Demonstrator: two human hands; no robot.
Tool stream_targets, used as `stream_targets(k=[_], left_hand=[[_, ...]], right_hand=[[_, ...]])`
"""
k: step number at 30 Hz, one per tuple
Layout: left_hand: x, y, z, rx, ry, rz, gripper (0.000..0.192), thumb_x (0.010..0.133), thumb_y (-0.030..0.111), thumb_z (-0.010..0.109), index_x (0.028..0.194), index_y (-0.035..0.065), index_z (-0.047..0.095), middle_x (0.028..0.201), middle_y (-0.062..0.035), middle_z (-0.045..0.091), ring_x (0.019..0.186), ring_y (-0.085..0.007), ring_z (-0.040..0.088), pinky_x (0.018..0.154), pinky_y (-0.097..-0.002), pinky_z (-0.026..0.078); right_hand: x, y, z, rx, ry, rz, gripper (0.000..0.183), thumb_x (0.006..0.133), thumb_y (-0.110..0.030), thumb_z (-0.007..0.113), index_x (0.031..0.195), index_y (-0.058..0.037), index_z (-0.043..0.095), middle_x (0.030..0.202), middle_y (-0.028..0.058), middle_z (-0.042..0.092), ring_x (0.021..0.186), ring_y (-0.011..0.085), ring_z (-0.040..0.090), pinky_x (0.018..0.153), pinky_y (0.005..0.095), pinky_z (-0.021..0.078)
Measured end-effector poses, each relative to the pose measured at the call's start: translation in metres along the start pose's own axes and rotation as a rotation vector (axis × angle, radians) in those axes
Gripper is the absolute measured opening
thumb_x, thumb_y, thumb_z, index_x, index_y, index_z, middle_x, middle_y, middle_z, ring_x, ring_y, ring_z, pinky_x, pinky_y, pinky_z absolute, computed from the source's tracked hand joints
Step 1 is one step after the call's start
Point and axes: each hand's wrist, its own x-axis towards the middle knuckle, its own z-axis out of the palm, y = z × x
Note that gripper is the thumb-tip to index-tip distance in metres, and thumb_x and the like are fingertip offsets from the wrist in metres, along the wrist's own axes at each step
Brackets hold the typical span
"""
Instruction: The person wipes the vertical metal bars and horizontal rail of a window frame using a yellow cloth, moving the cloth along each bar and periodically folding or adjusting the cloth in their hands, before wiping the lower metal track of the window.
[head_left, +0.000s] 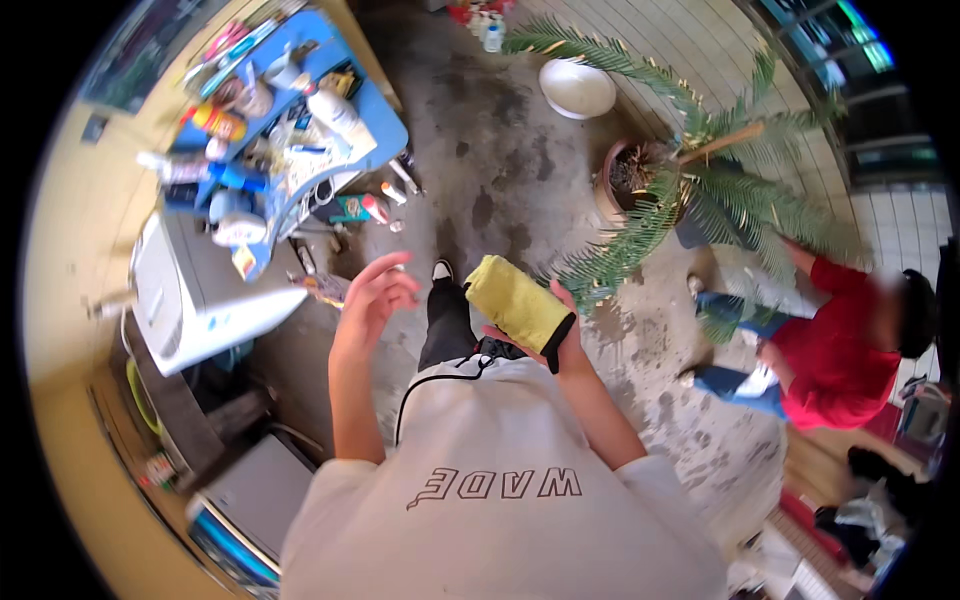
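My right hand (574, 351) holds a folded yellow cloth (517, 304) with black edging, in front of my waist. The thumb lies along the cloth's right side and the other fingers reach beneath it. My left hand (375, 291) is raised to the left, apart from the cloth. Its fingers are loosely bent and spread, with nothing in them. Below both hands show a dark trouser leg (447, 322) and a dark shoe with a white toe (442, 269).
A blue table (386, 120) crowded with bottles and cups stands at the upper left, near a white appliance (225, 319). A potted cycad (611, 180) spreads fronds to the right. Beyond it are a white basin (577, 88) and a person in red (840, 345).
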Motion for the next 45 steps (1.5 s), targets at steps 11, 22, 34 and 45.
stream_targets(k=[11, 22, 34, 45], left_hand=[[0.092, 0.115, -0.141, 0.103, 0.284, -0.01, 0.043, 0.089, 0.029, 0.054, 0.12, -0.0002, 0.048, 0.091, -0.0053, 0.058, 0.081, -0.013, 0.055, 0.075, -0.0255, 0.046], [0.333, 0.148, -0.124, 0.266, 0.047, -0.136, 0.031, 0.092, 0.02, 0.049, 0.115, 0.0002, 0.051, 0.091, -0.0061, 0.058, 0.078, -0.0143, 0.056, 0.077, -0.0287, 0.047], [0.63, 0.182, -0.052, 0.413, -0.097, -0.314, 0.03, 0.091, 0.02, 0.052, 0.114, 0.0014, 0.055, 0.096, -0.0088, 0.062, 0.085, -0.0158, 0.061, 0.077, -0.0299, 0.05], [0.905, 0.188, -0.032, 0.447, -0.34, -0.506, 0.029, 0.091, 0.023, 0.053, 0.114, 0.0042, 0.056, 0.094, -0.0066, 0.061, 0.085, -0.014, 0.059, 0.077, -0.0294, 0.049]], right_hand=[[0.186, -0.009, 0.065, -0.154, 0.233, -0.049, 0.046, 0.086, -0.038, 0.052, 0.111, -0.0009, 0.061, 0.103, 0.012, 0.066, 0.093, 0.0233, 0.065, 0.085, 0.0342, 0.051], [0.255, -0.137, 0.119, 0.036, 0.085, -0.281, 0.053, 0.087, -0.041, 0.046, 0.116, 0.001, 0.056, 0.106, 0.0149, 0.063, 0.094, 0.0258, 0.063, 0.083, 0.036, 0.0493], [0.288, -0.379, 0.247, 0.367, 0.033, -0.624, 0.058, 0.089, -0.048, 0.048, 0.128, -0.0058, 0.051, 0.124, 0.0099, 0.057, 0.111, 0.025, 0.056, 0.096, 0.0383, 0.0431], [0.371, -0.534, 0.281, 0.539, 0.078, -1.147, 0.053, 0.089, -0.044, 0.043, 0.117, -0.0019, 0.057, 0.112, 0.0153, 0.062, 0.1, 0.0312, 0.061, 0.088, 0.042, 0.0491]])
